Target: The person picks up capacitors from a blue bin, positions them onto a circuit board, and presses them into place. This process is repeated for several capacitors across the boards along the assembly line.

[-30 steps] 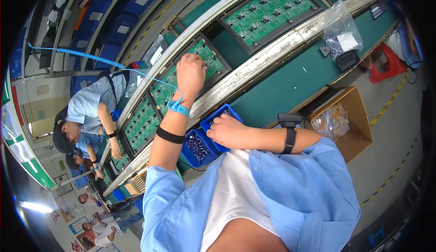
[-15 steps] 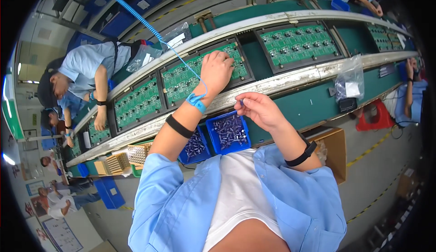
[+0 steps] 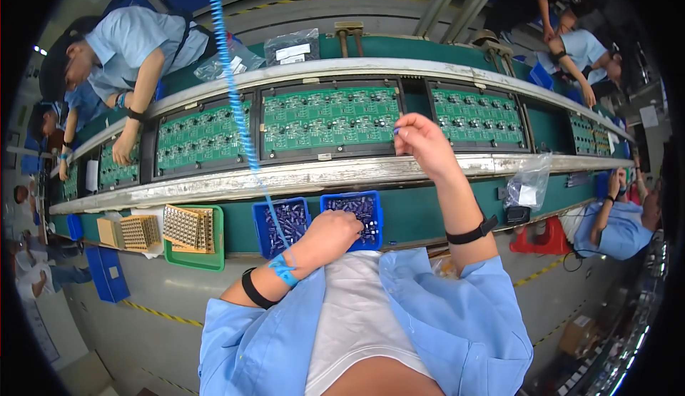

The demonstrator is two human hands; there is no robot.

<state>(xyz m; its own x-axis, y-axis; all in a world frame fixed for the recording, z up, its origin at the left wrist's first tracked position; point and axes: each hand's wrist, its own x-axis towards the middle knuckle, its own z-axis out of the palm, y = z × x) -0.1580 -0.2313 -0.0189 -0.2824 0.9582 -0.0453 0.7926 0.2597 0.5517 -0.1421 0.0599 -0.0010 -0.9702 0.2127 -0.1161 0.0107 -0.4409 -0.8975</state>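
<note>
My right hand (image 3: 427,143) is raised over the right end of a green circuit board panel (image 3: 328,114) in a black frame. Its thumb and forefinger pinch a small purple capacitor (image 3: 397,130). Lower down, my left hand (image 3: 332,235) reaches over the near left edge of a blue bin (image 3: 381,217) of loose purple capacitors. The left fingers are curled together, their tips among the parts; what they hold, if anything, is hidden. Beside it stands a second blue bin (image 3: 258,214) of similar parts. A blue wrist strap (image 3: 284,270) with a coiled cord (image 3: 235,89) is on my left wrist.
More framed boards (image 3: 478,118) line the conveyor between metal rails (image 3: 385,168). A green tray (image 3: 219,235) with component-filled blocks lies at left. A plastic bag (image 3: 526,185) rests at right. Co-workers work along the line; one person's hand (image 3: 124,146) is over a board at left.
My left hand has come back from the board to the right-hand bin. The right hand has moved forward from near the bin to above the board, still pinching the capacitor. The view has shifted.
</note>
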